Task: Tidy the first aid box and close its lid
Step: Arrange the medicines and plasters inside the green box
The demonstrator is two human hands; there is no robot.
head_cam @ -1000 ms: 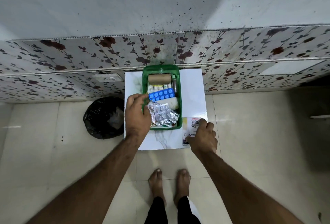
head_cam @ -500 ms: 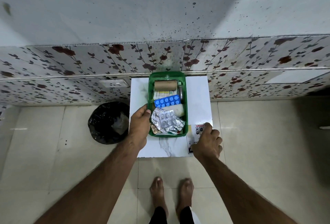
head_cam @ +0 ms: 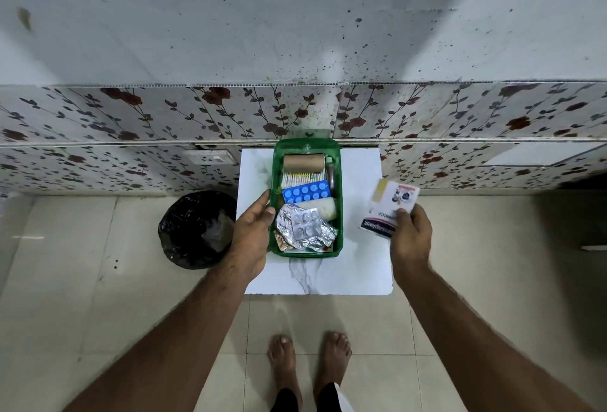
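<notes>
Gripping the box [head_cam: 340, 211] rim, left hand [head_cam: 253, 231]; right hand [head_cam: 410, 236] pinches a packet [head_cam: 391, 203] beside it

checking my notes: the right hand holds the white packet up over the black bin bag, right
No. The head view shows the right hand holding the white packet right of the green box, by the white table's right edge; the black bin bag is on the floor at the left.

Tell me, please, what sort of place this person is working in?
Probably a room in a home: flower-patterned wall panels, a black-bagged bin on the tiled floor beside a small white table, and the person's bare feet.
</notes>
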